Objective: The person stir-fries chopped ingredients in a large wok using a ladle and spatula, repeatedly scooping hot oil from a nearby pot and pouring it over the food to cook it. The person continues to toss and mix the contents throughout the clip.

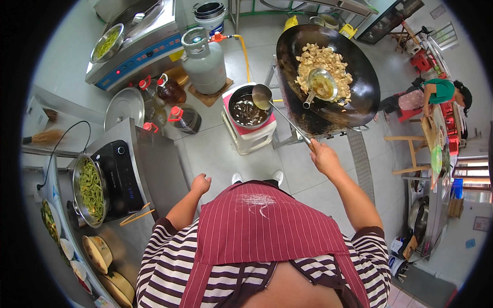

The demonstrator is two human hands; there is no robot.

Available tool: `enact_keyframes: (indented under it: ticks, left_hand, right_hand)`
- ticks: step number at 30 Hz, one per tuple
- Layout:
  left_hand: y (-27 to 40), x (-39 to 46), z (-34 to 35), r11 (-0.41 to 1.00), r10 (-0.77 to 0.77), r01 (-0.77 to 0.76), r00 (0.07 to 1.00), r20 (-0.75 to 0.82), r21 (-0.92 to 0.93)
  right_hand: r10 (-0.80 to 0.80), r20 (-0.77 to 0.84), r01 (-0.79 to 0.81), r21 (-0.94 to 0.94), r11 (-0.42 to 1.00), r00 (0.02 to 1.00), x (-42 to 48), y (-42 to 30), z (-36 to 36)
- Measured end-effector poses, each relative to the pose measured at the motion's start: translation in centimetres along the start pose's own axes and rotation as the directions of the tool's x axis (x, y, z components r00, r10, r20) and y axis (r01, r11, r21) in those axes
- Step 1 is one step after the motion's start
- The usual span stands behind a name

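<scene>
My right hand (324,157) is closed around the handle end of a long metal ladle (262,96). The ladle's bowl hangs over the right part of a metal pot of dark liquid (248,108), which sits on a pink-and-white stool (250,142). Behind and to the right, a large black wok (362,92) on a metal stand holds cooked, light-brown chopped pieces (319,57). A second metal ladle or scoop (322,85) with yellowish liquid rests on those pieces. My left hand (201,183) is at the left of my apron, holding nothing, its fingers partly curled.
Left of the pot stand a grey gas cylinder (206,61) and several red-capped bottles (185,118). A pan of green beans (91,188) is beside a black induction cooker (119,177) on the steel counter at left. Another person (439,92) is at a table (427,127) at right.
</scene>
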State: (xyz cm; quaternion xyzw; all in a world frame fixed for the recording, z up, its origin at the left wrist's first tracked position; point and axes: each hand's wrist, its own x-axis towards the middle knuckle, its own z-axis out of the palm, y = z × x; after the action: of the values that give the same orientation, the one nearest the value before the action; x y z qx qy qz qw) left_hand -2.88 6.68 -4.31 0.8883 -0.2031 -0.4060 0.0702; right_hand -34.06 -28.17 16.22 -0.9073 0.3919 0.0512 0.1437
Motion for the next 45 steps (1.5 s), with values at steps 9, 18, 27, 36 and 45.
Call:
enact_keyframes:
  ticks: [9,18,27,36,45]
  left_hand:
    - [3.0,0.6,0.6,0.996,0.083,-0.082,0.997,-0.008,0.046]
    - [6.2,3.0,2.9,0.992,0.114,-0.116,0.993,0.030,0.049]
    - [13.2,3.5,5.8,0.985,0.157,-0.161,0.986,0.061,0.067]
    - [16.2,2.7,8.0,0.985,0.154,-0.158,0.985,0.073,0.062]
    - [16.5,2.3,8.5,0.990,0.103,-0.111,0.991,0.088,0.087]
  right_hand:
    - [0.019,0.543,-0.489,0.739,0.463,0.839,-2.0,2.3,-5.9]
    - [0.067,0.440,-0.445,0.885,0.139,0.896,-7.0,7.5,-14.9]
    - [0.333,0.018,-0.299,0.487,0.821,0.943,-3.6,19.5,-15.3]
    - [0.221,-0.184,-0.219,0.033,0.975,0.958,2.1,29.6,-10.1]
    - [0.210,0.187,-0.277,0.488,0.828,0.960,3.2,33.0,-10.4]
